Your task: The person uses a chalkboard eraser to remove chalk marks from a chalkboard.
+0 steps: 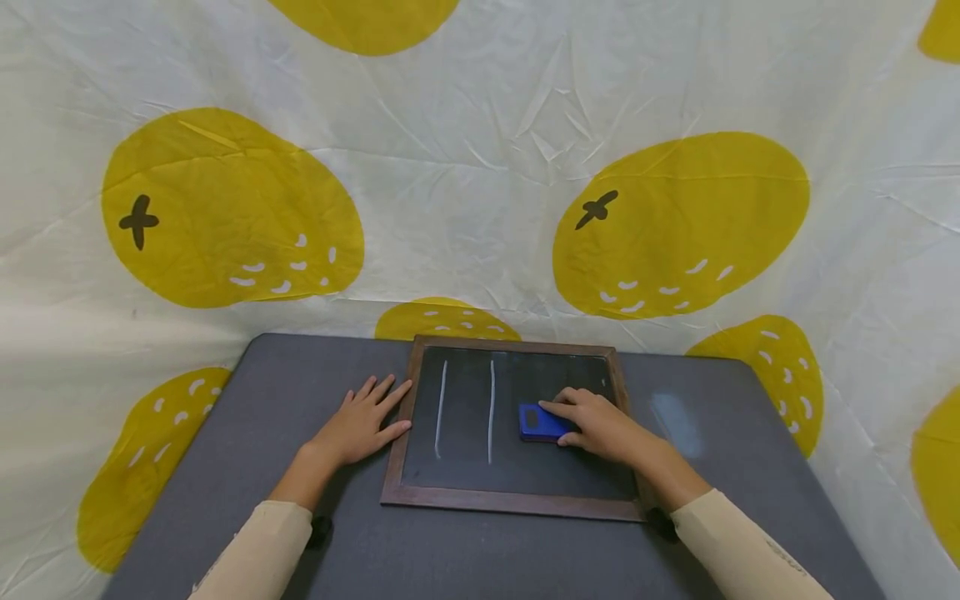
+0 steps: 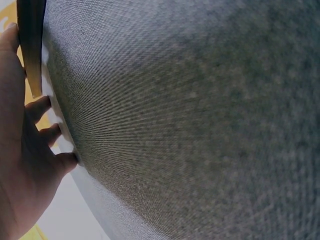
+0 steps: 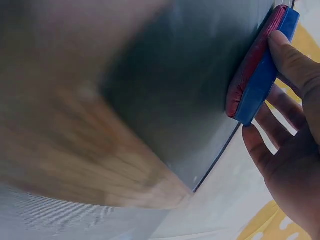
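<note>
Two hands work at the near edge of the grey desk point(image 1: 315, 392): the left hand point(image 1: 360, 425) lies flat with straight fingers against the wooden frame of one chalkboard point(image 1: 465, 467), steadying it; the right hand point(image 1: 603, 425) grips one blue eraser point(image 1: 542, 422), felt side down on the slate. Firm, even downward pressure and long overlapping passes would likely clean best. Two chalk lines point(image 1: 491, 408) stand left of the eraser, with a yellow-spotted cloth point(image 1: 480, 167) behind

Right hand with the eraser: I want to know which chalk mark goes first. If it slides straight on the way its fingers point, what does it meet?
Likely the nearer chalk line, left of the eraser that the right hand holds.
</note>
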The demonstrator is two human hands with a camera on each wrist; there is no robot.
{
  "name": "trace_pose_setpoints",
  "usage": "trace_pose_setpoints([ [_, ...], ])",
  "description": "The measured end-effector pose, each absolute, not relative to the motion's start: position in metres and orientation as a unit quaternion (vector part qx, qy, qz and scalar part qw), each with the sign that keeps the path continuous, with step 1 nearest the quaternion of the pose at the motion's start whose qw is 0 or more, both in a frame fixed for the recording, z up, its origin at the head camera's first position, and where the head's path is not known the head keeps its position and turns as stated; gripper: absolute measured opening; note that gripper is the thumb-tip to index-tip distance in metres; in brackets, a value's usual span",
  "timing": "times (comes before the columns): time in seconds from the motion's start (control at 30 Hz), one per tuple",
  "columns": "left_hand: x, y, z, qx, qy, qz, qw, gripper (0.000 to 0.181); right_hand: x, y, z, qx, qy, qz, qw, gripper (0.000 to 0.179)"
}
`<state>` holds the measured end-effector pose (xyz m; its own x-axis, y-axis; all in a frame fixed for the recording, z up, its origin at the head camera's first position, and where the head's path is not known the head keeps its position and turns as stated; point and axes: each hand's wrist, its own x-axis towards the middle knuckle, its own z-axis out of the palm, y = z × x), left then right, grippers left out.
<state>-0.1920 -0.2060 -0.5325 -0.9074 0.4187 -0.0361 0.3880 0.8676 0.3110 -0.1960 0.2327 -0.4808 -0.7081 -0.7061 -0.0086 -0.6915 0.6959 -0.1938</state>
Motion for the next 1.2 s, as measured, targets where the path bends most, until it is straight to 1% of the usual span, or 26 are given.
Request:
trace_pose_setpoints([
  [0.23,-0.192,-0.207,-0.532,0.209,0.965,0.151,0.052,0.075,-0.162,0.235,-0.483,-0.400,0.910,-0.099,0.043,0.064],
  [0.33,-0.192,-0.207,-0.532,0.210,0.965,0.152,0.052,0.075,-0.149,0.235,-0.484,-0.412,0.904,-0.105,0.034,0.064],
  [0.53,-0.191,-0.207,-0.531,0.210,0.964,0.153,0.053,0.075,-0.134,0.232,-0.489,-0.430,0.896,-0.107,0.019,0.065],
  [0.77,-0.190,-0.208,-0.531,0.211,0.964,0.154,0.053,0.074,-0.130,0.229,-0.488,-0.428,0.898,-0.106,0.010,0.065],
  [1.2,-0.189,-0.206,-0.530,0.213,0.963,0.152,0.055,0.074,-0.141,0.223,-0.484,-0.409,0.908,-0.089,0.011,0.063],
])
